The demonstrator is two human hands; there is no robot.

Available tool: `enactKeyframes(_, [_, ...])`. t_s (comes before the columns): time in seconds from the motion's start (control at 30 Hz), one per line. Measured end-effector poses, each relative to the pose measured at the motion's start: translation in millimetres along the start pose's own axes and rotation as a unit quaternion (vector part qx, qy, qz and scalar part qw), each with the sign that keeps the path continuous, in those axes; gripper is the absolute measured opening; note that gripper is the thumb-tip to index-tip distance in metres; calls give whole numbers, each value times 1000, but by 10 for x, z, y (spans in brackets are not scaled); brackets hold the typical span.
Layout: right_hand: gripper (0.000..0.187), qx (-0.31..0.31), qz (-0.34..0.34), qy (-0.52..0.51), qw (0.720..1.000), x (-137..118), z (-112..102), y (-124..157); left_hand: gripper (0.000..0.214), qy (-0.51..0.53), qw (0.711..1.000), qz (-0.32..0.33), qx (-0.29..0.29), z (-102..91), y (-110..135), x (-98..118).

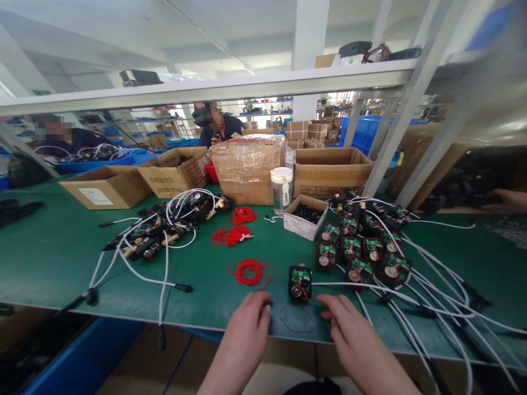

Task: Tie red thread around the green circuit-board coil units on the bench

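Both of my hands are at the table's front edge with nothing seen in them. My left hand (249,318) has its fingers bent a little, thumb apart. My right hand (349,323) stretches its fingers inward. Between them lies a thin red wire loop (297,331), touched by neither hand as far as I can see. Just beyond it stands a black housing with a green circuit board (300,283), its white cable running right. A coil of red wire (249,272) lies beyond my left hand, with red wire bundles (234,235) farther back.
Several similar board units (360,269) with white cables crowd the right. Another cabled heap (152,236) lies left. A small box of black parts (305,216), a lidded cup (281,192) and cardboard boxes (247,173) stand behind. Another person's hand (510,201) shows far right; people sit beyond.
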State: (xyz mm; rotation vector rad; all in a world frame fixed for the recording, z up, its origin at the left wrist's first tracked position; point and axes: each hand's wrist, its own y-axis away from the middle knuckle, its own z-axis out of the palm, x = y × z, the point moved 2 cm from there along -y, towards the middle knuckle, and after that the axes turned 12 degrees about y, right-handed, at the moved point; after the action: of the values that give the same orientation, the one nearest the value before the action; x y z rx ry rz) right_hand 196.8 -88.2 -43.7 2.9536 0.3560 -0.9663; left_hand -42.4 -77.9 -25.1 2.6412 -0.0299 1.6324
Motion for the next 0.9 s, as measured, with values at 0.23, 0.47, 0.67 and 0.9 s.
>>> enactKeyframes(0.23, [49,3,-60,61,996,181,64,131,21,-80,991,108,-3,145,200,-120])
enactKeyframes(0.47, [58,25,-112,37,993,64,242,260,25,-125,981,148,-2,414,306,-113])
enactKeyframes(0.67, [52,59,-105,21,992,21,264,285,27,-117,985,125,7,341,324,-156])
enactKeyframes(0.9, [52,49,-129,126,982,0,353,279,28,-142,973,180,-22,428,324,-149])
